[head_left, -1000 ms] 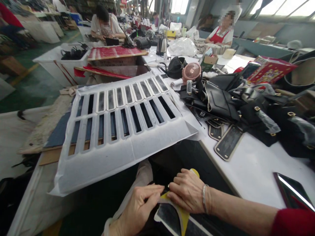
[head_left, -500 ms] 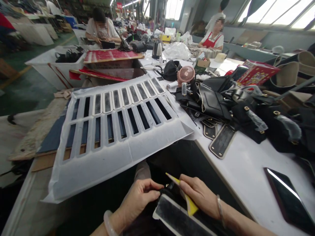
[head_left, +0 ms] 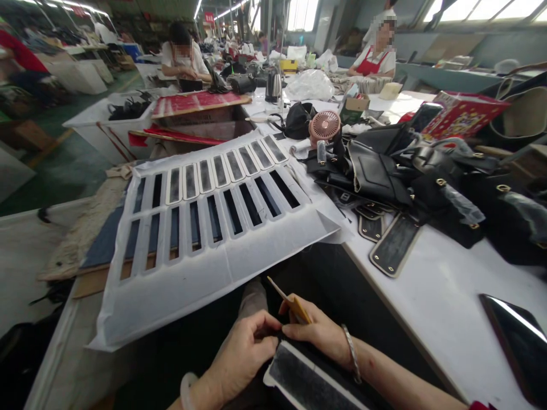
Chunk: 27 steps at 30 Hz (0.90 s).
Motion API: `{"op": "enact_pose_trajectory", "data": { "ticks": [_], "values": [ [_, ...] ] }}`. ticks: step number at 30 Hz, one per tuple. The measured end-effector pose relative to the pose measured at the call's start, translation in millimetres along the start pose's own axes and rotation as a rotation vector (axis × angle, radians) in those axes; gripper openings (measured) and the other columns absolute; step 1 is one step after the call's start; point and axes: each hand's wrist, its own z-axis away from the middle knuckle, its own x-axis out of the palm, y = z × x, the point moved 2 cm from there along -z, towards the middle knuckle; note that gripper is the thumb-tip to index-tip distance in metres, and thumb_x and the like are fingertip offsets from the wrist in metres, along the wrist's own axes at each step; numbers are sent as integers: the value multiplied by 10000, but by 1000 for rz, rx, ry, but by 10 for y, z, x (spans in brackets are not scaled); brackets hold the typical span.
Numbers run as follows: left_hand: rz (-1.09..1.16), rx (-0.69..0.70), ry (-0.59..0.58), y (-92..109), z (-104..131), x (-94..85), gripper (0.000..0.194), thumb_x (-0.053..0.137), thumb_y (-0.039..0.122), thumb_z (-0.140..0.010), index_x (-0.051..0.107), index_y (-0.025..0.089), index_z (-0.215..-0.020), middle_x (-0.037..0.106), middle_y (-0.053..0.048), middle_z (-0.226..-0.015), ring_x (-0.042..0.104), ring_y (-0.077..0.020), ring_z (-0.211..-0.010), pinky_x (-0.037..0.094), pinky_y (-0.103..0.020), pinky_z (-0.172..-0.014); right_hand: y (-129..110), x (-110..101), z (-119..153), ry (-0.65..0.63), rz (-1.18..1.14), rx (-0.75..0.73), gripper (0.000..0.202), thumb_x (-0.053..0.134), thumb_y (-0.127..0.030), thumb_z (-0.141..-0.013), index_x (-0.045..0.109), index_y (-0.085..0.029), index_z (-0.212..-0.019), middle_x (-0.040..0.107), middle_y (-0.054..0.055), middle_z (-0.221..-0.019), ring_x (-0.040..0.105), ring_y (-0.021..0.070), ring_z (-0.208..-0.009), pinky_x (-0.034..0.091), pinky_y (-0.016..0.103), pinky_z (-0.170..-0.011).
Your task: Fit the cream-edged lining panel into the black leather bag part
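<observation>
Seen from the head camera, a worker's left hand (head_left: 248,356) curls shut, fingertips pinched on the near end of a black strip (head_left: 310,381) with a pale border that lies low in front of the body, below the table edge. The right hand (head_left: 318,333), a bangle on its wrist, meets it there, thumb and fingers closed on a thin yellow scraper (head_left: 293,304) tilted up and away; whether the tool's edge touches the strip cannot be told.

Just beyond the hands, a white slotted template sheet (head_left: 213,267) overhangs the bench, two rows of long cut-outs showing dark strips beneath. To its right, on the white table (head_left: 436,290), lie loose black strap pieces (head_left: 395,245), then a heap of black bags (head_left: 410,171) with brass fittings. A pink desk fan (head_left: 325,125) stands behind the heap. A dark phone (head_left: 519,341) rests at the near right corner. Two other people sit working at the far tables.
</observation>
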Motion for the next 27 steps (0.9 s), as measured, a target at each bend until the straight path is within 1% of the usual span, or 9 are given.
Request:
{"op": "enact_pose_trajectory", "data": {
  "ticks": [3, 9, 14, 17, 23, 25, 27],
  "values": [
    [-15, -17, 0, -3, 9, -10, 198, 632, 263, -800, 683, 142, -949, 698, -39, -862, 597, -185, -807, 449, -289, -740, -16, 28, -7, -34, 0, -4, 299, 675, -333, -705, 549, -163, -917, 492, -31, -750, 429, 152, -713, 345, 290, -660],
    [58, -50, -20, 23, -1, -33, 279, 672, 312, -757, 704, 113, -949, 709, -70, -867, 592, -195, -792, 445, -310, -750, 3, 29, -40, -99, -33, -23, 296, 686, -358, -697, 561, -159, -876, 488, -35, -736, 427, 147, -707, 341, 285, -663],
    [81, -83, -9, 23, -4, -30, 227, 666, 279, -770, 690, 136, -944, 692, -33, -844, 577, -168, -767, 432, -280, -718, 16, -8, -52, -124, -41, -12, 316, 686, -366, -705, 561, -155, -904, 489, -33, -747, 424, 148, -704, 337, 287, -659],
    [118, -115, -9, -3, -5, -19, 225, 675, 267, -774, 688, 145, -963, 683, -18, -857, 579, -161, -786, 432, -267, -728, -11, -16, -54, -137, -47, 6, 290, 664, -334, -706, 560, -156, -909, 492, -29, -754, 431, 151, -714, 344, 286, -665],
    [300, -204, 16, -52, -35, 31, 290, 703, 261, -704, 645, 122, -951, 653, -16, -800, 552, -139, -707, 411, -258, -667, -13, 20, -62, -125, -80, 73, 238, 591, -238, -662, 530, -163, -879, 476, -38, -741, 420, 144, -705, 341, 277, -640],
    [291, -217, 20, -64, -39, 42, 285, 686, 259, -699, 637, 124, -945, 653, -26, -814, 554, -146, -713, 407, -261, -658, 10, 46, -52, -113, -65, 87, 225, 557, -208, -657, 519, -172, -875, 468, -43, -740, 421, 143, -709, 340, 272, -635],
    [245, -207, 21, -63, -42, 55, 250, 654, 247, -713, 626, 131, -932, 641, -23, -803, 551, -148, -703, 399, -258, -636, 25, 75, -35, -83, 11, 88, 221, 521, -175, -655, 511, -189, -875, 468, -47, -740, 432, 142, -705, 333, 266, -624]
  ]
}}
